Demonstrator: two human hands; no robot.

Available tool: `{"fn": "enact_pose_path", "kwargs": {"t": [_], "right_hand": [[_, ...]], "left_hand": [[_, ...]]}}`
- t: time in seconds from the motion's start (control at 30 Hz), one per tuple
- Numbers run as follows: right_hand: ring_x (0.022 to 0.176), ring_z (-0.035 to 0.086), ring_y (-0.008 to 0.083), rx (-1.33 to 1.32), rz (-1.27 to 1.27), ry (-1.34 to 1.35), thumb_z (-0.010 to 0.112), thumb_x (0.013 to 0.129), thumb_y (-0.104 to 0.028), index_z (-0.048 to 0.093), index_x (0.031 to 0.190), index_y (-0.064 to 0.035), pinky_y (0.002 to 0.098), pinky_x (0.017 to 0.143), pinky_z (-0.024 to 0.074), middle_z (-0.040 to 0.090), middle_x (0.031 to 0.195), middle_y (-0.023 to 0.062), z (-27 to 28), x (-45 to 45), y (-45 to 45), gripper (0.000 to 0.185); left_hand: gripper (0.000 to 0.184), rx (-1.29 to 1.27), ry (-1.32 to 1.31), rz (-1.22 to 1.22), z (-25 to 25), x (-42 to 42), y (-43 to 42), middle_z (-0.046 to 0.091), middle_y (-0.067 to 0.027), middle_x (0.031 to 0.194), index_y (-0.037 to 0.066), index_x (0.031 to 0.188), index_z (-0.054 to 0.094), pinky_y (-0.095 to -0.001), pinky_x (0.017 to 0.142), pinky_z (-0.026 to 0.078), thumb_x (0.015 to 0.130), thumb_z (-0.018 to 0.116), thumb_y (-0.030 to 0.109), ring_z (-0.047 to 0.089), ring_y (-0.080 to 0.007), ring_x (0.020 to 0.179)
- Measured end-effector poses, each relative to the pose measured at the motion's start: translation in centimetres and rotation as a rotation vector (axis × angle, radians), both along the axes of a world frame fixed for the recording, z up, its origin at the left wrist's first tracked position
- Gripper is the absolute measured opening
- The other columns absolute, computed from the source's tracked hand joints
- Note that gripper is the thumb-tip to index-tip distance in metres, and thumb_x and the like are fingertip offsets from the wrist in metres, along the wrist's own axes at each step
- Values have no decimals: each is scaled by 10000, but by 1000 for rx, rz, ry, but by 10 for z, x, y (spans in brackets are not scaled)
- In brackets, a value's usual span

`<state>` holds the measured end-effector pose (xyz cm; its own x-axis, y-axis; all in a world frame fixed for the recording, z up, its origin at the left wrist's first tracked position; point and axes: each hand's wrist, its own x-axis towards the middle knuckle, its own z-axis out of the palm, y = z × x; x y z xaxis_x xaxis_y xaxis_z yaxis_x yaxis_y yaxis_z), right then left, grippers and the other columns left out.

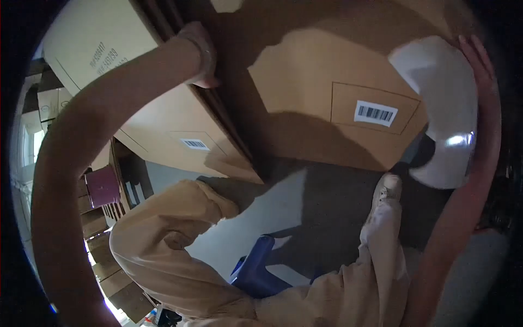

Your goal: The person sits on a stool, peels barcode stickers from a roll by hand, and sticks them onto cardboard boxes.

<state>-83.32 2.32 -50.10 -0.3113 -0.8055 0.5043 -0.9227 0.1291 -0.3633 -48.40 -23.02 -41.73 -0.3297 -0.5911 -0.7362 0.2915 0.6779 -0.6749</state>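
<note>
At the upper left, my left hand (200, 52) wraps round the edge of an upright cardboard box (163, 122), which carries printed text and a barcode label. Facing me stands a larger brown cardboard box (305, 71), its barcode label (376, 113) inside a printed outline. My right hand (480, 62) lies along the far right side with its fingers stretched out, against a pale curved surface (449, 103) with a glossy highlight. I cannot tell whether that surface belongs to the brown box. The palm of this hand is hidden.
My legs are spread, with one shoe (388, 188) near the brown box's lower corner. Between them is a blue object (259, 272) on the grey floor (267, 204). Farther left are a purple box (102, 186) and stacked cardboard boxes (117, 280).
</note>
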Motion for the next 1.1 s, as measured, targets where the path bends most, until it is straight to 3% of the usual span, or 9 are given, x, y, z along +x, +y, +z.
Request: {"fn": "enact_pose_path", "kwargs": {"t": [0.1,0.13,0.2,0.37,0.63,0.7,0.9,1.03,1.1], "right_hand": [[1151,450,217,-93,43,377,609,811,-264,471,1254,-119,319,954,366,476,1239,127,11,29,-7,486],[1138,458,217,-171,-141,-382,601,822,-250,467,1252,-100,318,950,367,484,1228,120,27,47,-19,474],[1124,466,218,-238,-301,-1141,593,834,-236,463,1249,-81,316,946,368,491,1217,114,51,66,-32,462],[1042,504,197,-224,-351,-956,563,860,-249,453,1233,-55,322,885,403,524,1152,101,79,87,-51,434],[899,570,221,-279,287,-992,515,882,-248,493,1139,-40,366,764,453,581,998,127,122,143,-173,331],[988,524,153,-144,186,-889,518,882,-173,457,1183,8,278,851,400,572,1077,120,151,154,-204,356],[867,559,212,-117,282,-977,503,862,-113,492,1049,11,337,779,436,581,922,141,129,210,-238,225],[844,546,148,516,238,-1276,489,888,-179,494,1111,-9,287,733,448,562,968,98,138,162,-216,280],[826,554,131,93,255,-1490,473,903,-278,507,1120,-22,259,698,459,564,964,87,196,223,-176,337]], "left_hand": [[503,119,2,210,-3,-2,-10,659,-67,908,115,900,663,-318,820,446,812,419,546,613,-202,881],[474,142,-17,290,3,-4,-10,660,-62,910,121,900,666,-318,811,448,806,438,526,614,-201,880],[418,200,-132,257,27,1,-2,660,-51,915,131,902,670,-316,794,450,794,475,485,616,-199,876],[289,315,-388,91,106,11,51,660,-26,928,158,906,682,-312,752,457,764,569,383,621,-194,869],[157,386,-224,165,158,21,61,656,-13,806,155,869,682,-325,698,450,779,570,217,620,-176,781],[106,456,38,120,158,24,57,660,-60,795,124,691,674,-292,717,463,722,573,134,616,-175,813],[143,810,205,-258,114,7,41,635,-87,891,109,829,644,-342,790,446,741,578,200,589,-193,888],[179,962,681,-447,62,0,42,615,-89,945,112,859,619,-383,809,421,756,557,245,567,-208,912],[160,1236,945,-207,86,86,47,578,-49,864,97,826,590,-377,878,393,731,565,223,544,-214,928]]}}
